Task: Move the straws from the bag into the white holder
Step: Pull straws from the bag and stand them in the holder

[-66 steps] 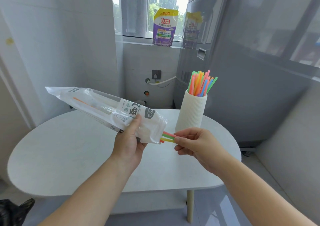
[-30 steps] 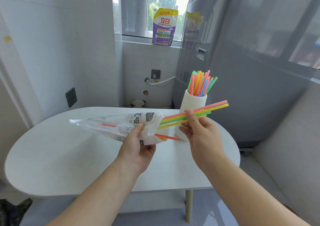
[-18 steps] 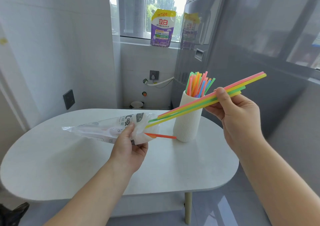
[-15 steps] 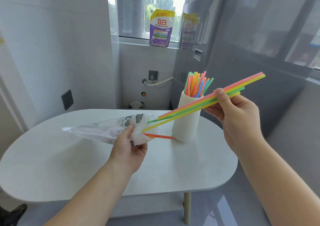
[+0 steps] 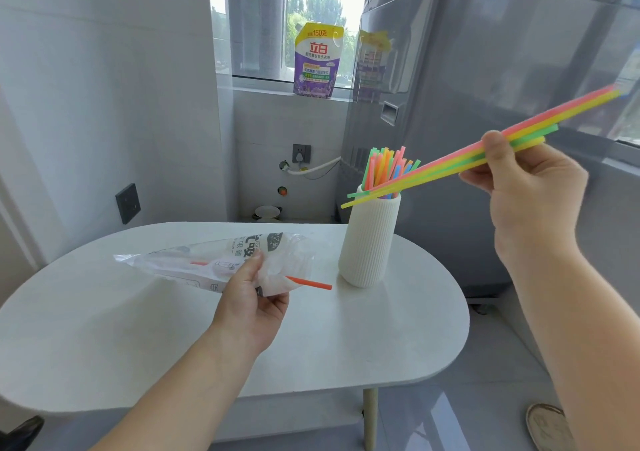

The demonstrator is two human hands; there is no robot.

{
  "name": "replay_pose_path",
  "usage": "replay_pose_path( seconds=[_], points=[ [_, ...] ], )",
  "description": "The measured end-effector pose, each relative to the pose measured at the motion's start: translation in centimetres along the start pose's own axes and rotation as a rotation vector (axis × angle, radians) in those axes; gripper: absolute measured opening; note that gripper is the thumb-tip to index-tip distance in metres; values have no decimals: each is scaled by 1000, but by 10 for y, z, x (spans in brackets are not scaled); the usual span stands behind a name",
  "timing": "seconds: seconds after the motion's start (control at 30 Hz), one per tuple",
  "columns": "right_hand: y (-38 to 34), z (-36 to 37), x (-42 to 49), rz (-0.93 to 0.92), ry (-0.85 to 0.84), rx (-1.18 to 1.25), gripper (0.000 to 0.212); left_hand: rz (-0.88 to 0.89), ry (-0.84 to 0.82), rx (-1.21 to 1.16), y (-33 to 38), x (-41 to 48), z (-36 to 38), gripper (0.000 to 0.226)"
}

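One straw left in the bag: an orange straw (image 5: 309,282) pokes out of the bag's open mouth toward the holder, its tip near the holder's base but apart from it.
Bag: the clear plastic bag (image 5: 214,263) lies low over the white table (image 5: 398,340), long axis running left to right, almost empty as far as you can see through the film.
Left hand: your left hand (image 5: 254,300) is pinched on the bag near its mouth, thumb on top and fingers curled beneath.
Holder: the white holder (image 5: 369,243) stands upright on the table, right of the bag, already packed with coloured straws.
Bundle: the small bundle of straws (image 5: 450,163), pink, yellow and green, slants from lower left to upper right; its low ends lie at the holder's rim, in front of the standing straws.
Right hand: your right hand (image 5: 530,187) clamps the bundle between thumb and fingers past its middle, up and to the right of the holder.
Key relation: the holder's mouth sits down and left of your right fingers, along the bundle's own long axis. Your right hand is the nearer one. In my judgement you need to tip the bundle more upright so the low ends drop inside the rim rather than slide over it.
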State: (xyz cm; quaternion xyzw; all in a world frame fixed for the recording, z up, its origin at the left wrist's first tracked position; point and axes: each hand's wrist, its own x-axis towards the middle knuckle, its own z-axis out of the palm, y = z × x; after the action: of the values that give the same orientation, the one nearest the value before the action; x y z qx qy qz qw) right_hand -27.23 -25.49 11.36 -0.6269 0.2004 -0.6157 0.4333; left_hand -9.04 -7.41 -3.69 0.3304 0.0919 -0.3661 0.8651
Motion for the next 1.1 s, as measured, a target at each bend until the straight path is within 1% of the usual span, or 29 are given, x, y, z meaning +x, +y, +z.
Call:
replay_pose_path(
  seconds=[0.17,0.33,0.5,0.7,0.9,1.1],
  points=[
    [-21,10,13,-169,-34,-113,18,8,1,-3,-1,-2,1,30],
    [-37,15,23,-236,-42,-182,19,18,5,-3,-1,-4,1,30],
    [-41,17,29,-245,-46,-231,16,17,-3,-1,-1,-6,2,35],
    [-44,17,33,-246,-54,-272,20,11,-14,4,1,-7,2,22],
    [-47,15,34,-238,-60,-288,19,10,-17,3,2,-7,1,19],
    [-47,16,36,-228,-49,-284,19,15,-17,-3,2,-6,1,24]
  ],
)
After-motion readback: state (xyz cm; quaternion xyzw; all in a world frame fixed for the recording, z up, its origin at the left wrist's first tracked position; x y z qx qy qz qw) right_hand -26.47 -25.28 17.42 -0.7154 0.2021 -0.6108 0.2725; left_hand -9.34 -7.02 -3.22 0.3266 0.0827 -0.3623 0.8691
